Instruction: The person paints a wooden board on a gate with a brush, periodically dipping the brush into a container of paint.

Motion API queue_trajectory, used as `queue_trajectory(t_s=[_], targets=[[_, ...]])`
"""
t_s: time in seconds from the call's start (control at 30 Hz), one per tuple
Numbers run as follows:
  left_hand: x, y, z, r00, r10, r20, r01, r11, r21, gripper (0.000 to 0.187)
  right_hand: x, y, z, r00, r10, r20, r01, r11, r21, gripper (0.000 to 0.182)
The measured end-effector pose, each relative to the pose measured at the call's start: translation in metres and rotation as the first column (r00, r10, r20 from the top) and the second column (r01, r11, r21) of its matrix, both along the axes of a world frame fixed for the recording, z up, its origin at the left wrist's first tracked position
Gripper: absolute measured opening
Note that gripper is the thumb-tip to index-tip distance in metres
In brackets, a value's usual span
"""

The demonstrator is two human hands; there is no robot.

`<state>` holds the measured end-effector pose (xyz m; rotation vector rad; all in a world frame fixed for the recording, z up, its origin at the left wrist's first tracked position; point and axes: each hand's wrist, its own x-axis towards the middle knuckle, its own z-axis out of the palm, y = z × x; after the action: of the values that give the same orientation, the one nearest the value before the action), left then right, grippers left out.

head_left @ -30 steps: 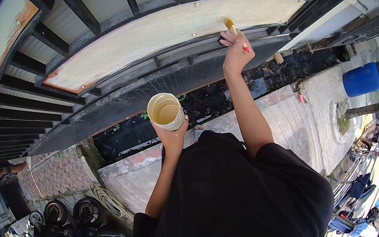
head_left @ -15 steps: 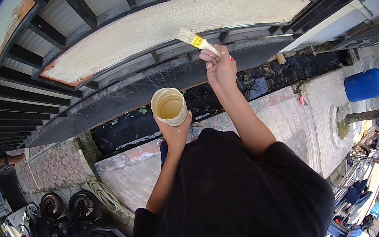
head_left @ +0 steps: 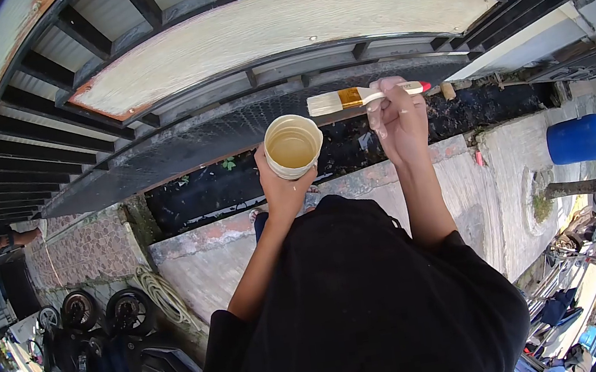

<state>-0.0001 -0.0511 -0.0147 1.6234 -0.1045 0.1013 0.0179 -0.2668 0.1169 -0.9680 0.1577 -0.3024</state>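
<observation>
While the left grip (head_left: 288, 192) clasps the cup (head_left: 294, 172), the right grip (head_left: 401, 117) — palm upturned — pinches the paintbrush (head_left: 350, 97).

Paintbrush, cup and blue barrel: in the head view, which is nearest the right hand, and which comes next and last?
1. Paintbrush: held in the right hand.
2. Cup: to its left, in the left hand.
3. Blue barrel: far over on the right.

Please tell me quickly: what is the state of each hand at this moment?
Left hand: closed around a round, cream-coloured container.
Right hand: closed, holding a flat, pale-bristled, red-tipped paintbrush.
</observation>
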Motion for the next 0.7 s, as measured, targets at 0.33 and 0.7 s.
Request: queue_trajectory(t_s=[0.33,0.7], targets=[[0.007,0.008,0.013,0.995,-0.053,0.079,0.049,0.998,0.044,0.103,-0.041,0.011,0.064,0.962,0.225,0.157,-0.041,0.684,-0.728,0.009],[-0.002,0.014,0.027,0.983,-0.068,0.169,0.032,0.978,0.206,0.104,-0.030,0.023,0.077,0.901,0.432,0.025,-0.144,0.352,-0.925,0.020]])
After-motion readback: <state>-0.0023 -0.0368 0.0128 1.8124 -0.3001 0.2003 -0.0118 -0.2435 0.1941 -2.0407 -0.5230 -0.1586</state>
